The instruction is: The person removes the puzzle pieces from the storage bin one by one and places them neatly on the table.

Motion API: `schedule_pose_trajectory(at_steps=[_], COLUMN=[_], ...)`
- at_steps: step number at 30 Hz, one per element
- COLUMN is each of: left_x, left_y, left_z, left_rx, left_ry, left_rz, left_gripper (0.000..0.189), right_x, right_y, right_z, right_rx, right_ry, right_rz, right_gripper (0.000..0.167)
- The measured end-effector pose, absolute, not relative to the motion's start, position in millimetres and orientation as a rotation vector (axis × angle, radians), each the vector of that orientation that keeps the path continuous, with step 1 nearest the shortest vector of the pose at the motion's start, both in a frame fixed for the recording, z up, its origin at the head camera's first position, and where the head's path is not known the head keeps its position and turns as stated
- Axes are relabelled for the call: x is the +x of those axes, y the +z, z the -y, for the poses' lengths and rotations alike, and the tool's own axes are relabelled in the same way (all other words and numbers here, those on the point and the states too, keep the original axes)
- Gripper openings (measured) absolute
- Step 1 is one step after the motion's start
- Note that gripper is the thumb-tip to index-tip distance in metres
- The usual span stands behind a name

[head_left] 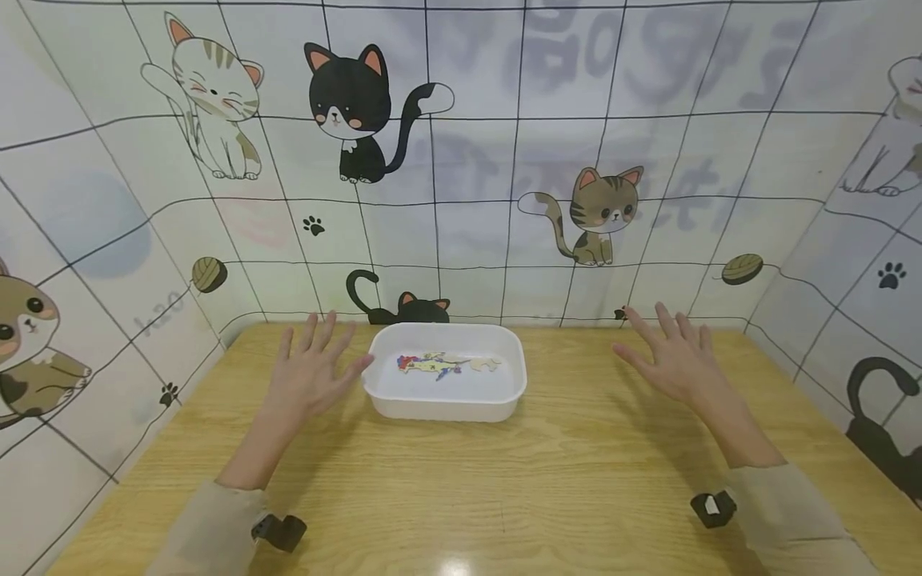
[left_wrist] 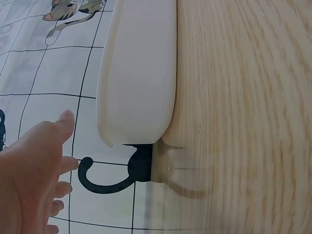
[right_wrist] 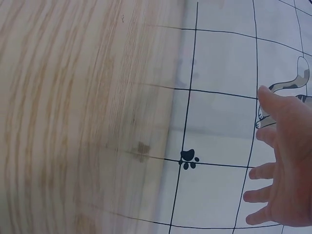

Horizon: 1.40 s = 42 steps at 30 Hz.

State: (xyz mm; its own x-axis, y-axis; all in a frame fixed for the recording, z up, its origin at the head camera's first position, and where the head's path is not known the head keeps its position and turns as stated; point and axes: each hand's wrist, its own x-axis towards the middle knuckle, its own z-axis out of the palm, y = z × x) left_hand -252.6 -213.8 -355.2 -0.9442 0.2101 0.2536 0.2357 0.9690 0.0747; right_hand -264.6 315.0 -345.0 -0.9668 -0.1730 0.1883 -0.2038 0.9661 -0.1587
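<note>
A white plastic tub stands on the wooden table, toward its back edge. Inside it lie small flat pieces, one colourful in yellow, red and blue and one pale cream; their exact kind is too small to tell. My left hand is spread just left of the tub, thumb near its rim, holding nothing. In the left wrist view the tub's side appears beyond that hand. Well to the tub's right, my right hand is spread too, with nothing in it; the right wrist view shows its fingers apart.
The table has a light wood grain. A white gridded sheet printed with cartoon cats surrounds it at the back and both sides. Small dark devices sit at both wrists, by the beige sleeves.
</note>
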Motion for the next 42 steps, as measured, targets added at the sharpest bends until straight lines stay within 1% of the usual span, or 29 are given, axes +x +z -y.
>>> schedule_pose_trajectory(at_steps=[9,19,26,37,42], left_x=[-253.8,-258.1,-261.6,-270.5,-276.1], left_y=[-356.8,-360.1,-363.6,-372.2,-374.1], left_z=[214.3,214.0,212.7,207.5,203.3], left_rx=[-0.335,-0.355,-0.359,-0.352,-0.374], left_ry=[-0.204,-0.324,-0.488,-0.823,-0.968], left_rz=[2.881,2.881,2.831,2.785,2.759], left_gripper=[0.079,0.073,0.067,0.071,0.069], right_x=[-262.6,-258.9,-256.8,-259.7,-258.7], right_y=[-345.3,-341.4,-340.7,-336.5,-331.1], right_z=[-313.2,-302.6,-291.7,-265.2,-252.7], right_rx=[0.295,0.362,0.423,0.491,0.520], right_ry=[0.289,0.393,0.426,0.492,0.546], right_rz=[2.948,2.930,2.910,2.879,2.870], right_gripper=[0.079,0.077,0.073,0.071,0.071])
